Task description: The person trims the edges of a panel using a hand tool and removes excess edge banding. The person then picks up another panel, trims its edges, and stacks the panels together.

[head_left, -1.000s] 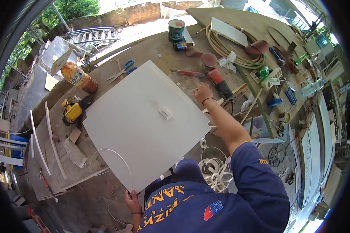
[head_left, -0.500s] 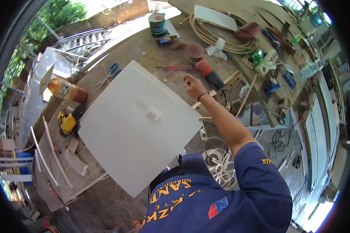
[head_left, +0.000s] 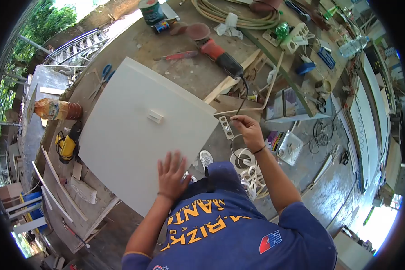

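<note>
A large white panel (head_left: 126, 144) lies tilted across the workbench, with a small white block (head_left: 155, 116) on its face. Over the panel's near part, my left hand (head_left: 171, 174) spreads its fingers, slightly blurred; whether it touches the surface I cannot tell. My right hand (head_left: 247, 131) is held to the right of the panel's corner, thumb and fingertips pinched together. Anything between those fingertips is too small to make out. Beyond the panel's far edge rest a red and black angle grinder (head_left: 220, 56) with a sanding disc and a red-handled cutter (head_left: 180, 56).
Blue-handled scissors (head_left: 105, 74), a bottle of reddish-brown liquid (head_left: 58, 110) and a yellow power tool (head_left: 66, 147) are left of the panel. A power strip (head_left: 226, 127) hangs near my right hand. Curled white strips (head_left: 252, 175) lie on the floor. At the back is a coiled hose (head_left: 238, 22).
My right hand has come back from beside the grinder toward my body. My left hand has appeared over the panel. The whole view has shifted, so the bench sits higher and further left.
</note>
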Available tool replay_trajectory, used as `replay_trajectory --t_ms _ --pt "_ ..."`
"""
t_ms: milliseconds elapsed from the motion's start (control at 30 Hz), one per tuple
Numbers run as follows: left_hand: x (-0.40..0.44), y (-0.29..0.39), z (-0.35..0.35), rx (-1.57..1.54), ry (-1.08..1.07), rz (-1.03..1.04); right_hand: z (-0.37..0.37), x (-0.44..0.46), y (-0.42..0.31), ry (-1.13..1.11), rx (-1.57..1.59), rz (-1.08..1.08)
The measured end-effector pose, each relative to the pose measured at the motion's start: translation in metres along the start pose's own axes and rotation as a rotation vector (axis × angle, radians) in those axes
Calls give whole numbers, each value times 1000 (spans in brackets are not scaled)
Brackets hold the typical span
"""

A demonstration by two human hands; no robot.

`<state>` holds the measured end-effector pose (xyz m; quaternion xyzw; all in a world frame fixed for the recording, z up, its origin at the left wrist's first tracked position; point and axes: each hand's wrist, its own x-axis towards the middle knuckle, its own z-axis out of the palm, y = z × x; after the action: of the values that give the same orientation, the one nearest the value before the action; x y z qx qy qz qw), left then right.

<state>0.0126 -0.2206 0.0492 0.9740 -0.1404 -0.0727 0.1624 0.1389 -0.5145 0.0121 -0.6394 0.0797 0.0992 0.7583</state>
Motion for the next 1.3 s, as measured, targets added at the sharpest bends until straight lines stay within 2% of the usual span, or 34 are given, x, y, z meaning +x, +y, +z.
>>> replay_trajectory --t_ms 67,133,233,433,500,533,600,833,967,1033,1100,1133,1200,1300 --pt "30 8 16 87 40 70 -3 -11 20 73 -260 -147" --pt "36 7 22 179 75 144 11 -29 12 133 -288 -179" --pt "35 5 20 185 105 200 28 -54 17 -11 -826 -528" --pt "34 -4 29 95 81 179 70 -70 46 -39 -808 -609" --pt "33 1 26 -50 247 -71 72 -65 43 -101 -818 -631" --pt "34 4 26 -74 242 -49 72 -66 38 -161 -864 -608" --pt "37 5 24 87 186 -147 78 -66 47 -170 -899 -588" --pt "36 6 23 73 184 -144 73 -51 52 -113 -897 -736" --pt "35 4 25 86 198 -150 43 -17 45 -75 -1080 -807" --pt "36 5 24 68 183 -143 21 9 45 30 -999 -891" --pt "37 5 24 73 193 -149 2 31 39 231 -1331 -472" --pt "35 5 23 64 198 -133 -4 30 40 212 -1318 -472" --pt "38 5 22 65 202 -137 -10 31 29 303 -1291 -807" --pt "35 5 24 69 196 -144 40 -31 34 -97 -1109 -833"
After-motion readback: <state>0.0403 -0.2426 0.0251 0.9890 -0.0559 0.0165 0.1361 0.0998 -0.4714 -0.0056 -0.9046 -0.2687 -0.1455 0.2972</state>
